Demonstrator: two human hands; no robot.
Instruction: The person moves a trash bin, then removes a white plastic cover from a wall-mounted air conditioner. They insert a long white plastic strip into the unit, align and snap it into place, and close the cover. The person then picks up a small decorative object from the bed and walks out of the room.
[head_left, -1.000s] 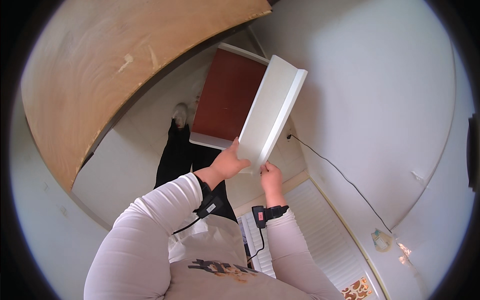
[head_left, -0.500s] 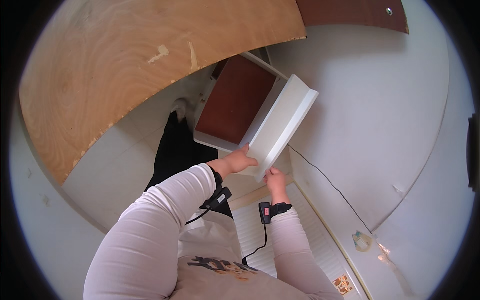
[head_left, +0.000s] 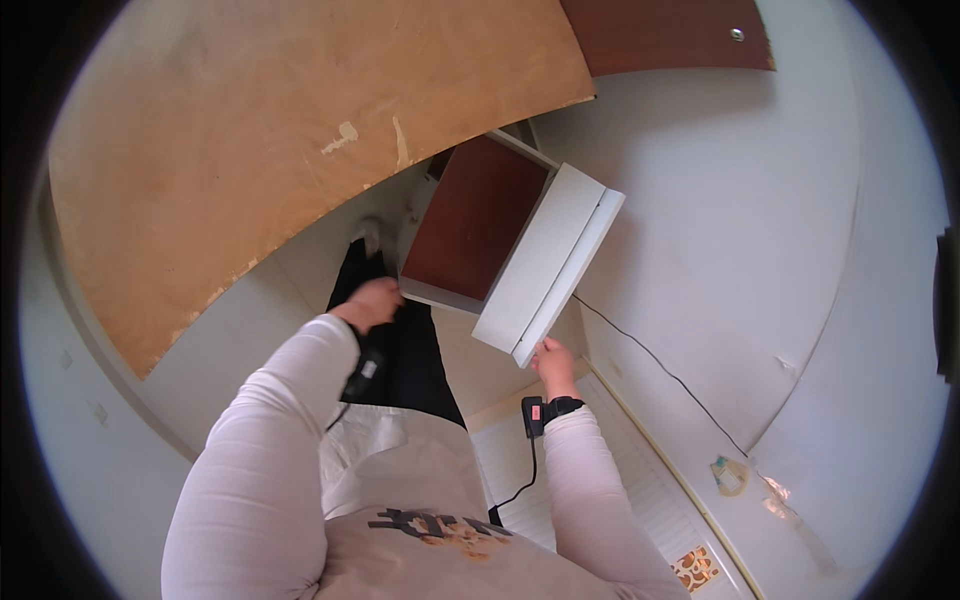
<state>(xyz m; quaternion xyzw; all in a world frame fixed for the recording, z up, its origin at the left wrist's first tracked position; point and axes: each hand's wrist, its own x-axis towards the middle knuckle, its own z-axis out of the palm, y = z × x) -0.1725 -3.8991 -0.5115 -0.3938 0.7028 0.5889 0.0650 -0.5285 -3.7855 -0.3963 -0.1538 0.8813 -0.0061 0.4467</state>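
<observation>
An open-topped drawer with white walls and a red-brown bottom [head_left: 478,215] sits tilted in front of me. Along its right side runs a white front panel [head_left: 548,258], a wide strip and a narrower one with a dark seam between them. My right hand [head_left: 553,362] is closed on the panel's near end, thumb and fingers pinching its corner. By the drawer's near left corner is my left hand [head_left: 374,302], blurred by motion. Its fingertips are close to the wall there, and I cannot tell whether they grip it.
A large plywood board [head_left: 300,120] with chipped edges juts over the drawer from the upper left. A dark red board [head_left: 680,35] is beyond it. On the right stands a white wall [head_left: 710,250] with a black cable [head_left: 660,360]. My black-trousered leg [head_left: 395,345] is beside the drawer.
My left hand has left the panel's near end and moved left to the drawer's corner. The right hand keeps its hold. A dark seam now shows along the panel.
</observation>
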